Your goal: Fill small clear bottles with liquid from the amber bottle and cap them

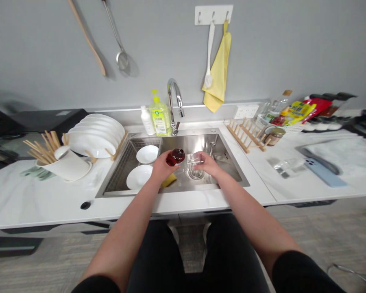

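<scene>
Grasping dark-red bottle point(174, 158) in left hand point(161, 166), clear container point(194, 159) in right hand point(208, 163) — bottle between both hands, neck on the container's side, over sink point(186, 141); exact tilt unclear.

On the soap bottle point(160, 115), a label point(161, 124) carries blurred Chinese characters, seemingly 洗洁精; the lettering on the yellow packet point(299, 113) is too blurred to read.

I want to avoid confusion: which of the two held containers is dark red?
The glossy container in the left hand; the clear container in the right hand looks colourless.
</scene>
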Action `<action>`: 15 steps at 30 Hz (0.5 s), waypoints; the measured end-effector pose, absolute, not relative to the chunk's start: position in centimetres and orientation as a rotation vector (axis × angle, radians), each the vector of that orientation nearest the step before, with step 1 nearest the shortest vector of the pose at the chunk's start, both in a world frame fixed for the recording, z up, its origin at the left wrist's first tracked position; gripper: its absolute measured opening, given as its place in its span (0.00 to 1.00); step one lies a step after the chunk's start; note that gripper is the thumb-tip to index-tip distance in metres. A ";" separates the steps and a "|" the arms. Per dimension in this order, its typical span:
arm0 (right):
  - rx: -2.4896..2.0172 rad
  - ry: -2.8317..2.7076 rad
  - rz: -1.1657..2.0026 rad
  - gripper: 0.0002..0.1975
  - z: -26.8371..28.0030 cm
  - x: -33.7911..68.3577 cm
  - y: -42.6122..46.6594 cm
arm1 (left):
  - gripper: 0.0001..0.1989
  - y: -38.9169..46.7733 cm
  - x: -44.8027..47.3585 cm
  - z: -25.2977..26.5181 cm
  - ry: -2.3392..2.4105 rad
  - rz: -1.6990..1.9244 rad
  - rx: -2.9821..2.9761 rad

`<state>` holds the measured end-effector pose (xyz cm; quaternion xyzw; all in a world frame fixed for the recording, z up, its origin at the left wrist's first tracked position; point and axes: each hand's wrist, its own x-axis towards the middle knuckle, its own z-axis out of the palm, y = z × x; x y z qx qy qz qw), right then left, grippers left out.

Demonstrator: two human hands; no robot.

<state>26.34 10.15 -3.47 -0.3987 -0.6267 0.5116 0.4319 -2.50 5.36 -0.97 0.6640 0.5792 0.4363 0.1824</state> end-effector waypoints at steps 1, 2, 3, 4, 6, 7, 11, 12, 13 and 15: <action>-0.994 -1.564 1.275 0.35 -3.6 26.4 10.3 | 0.44 5.3 -2.5 -0.9 1.654 1.225 1.899; -0.996 -1.566 1.272 0.35 -3.6 26.4 10.4 | 0.43 5.3 -2.5 -0.9 1.669 1.227 1.917; -0.997 -1.568 1.267 0.36 -3.7 26.4 10.5 | 0.43 5.4 -2.5 -1.0 1.679 1.229 1.933; -0.995 -1.571 1.260 0.37 -3.8 26.4 10.6 | 0.43 5.4 -2.5 -1.0 1.680 1.233 1.949; -0.986 -1.581 1.235 0.37 -3.9 26.4 10.8 | 0.44 5.6 -2.6 -1.3 1.656 1.242 1.978; -0.984 -1.589 1.217 0.36 -4.0 26.4 10.8 | 0.44 5.7 -2.7 -1.4 1.637 1.246 1.995; -1.019 -1.644 1.144 0.34 -4.0 26.5 10.8 | 0.44 6.0 -2.9 -1.6 1.645 1.237 2.068; -1.028 -1.661 1.133 0.34 -4.0 26.5 10.8 | 0.44 6.0 -2.9 -1.6 1.661 1.224 2.087; -1.033 -1.679 1.125 0.34 -4.0 26.5 10.7 | 0.44 6.0 -2.9 -1.6 1.675 1.210 2.107; -1.038 -1.720 1.110 0.34 -4.0 26.5 10.7 | 0.44 5.9 -2.8 -1.5 1.688 1.183 2.154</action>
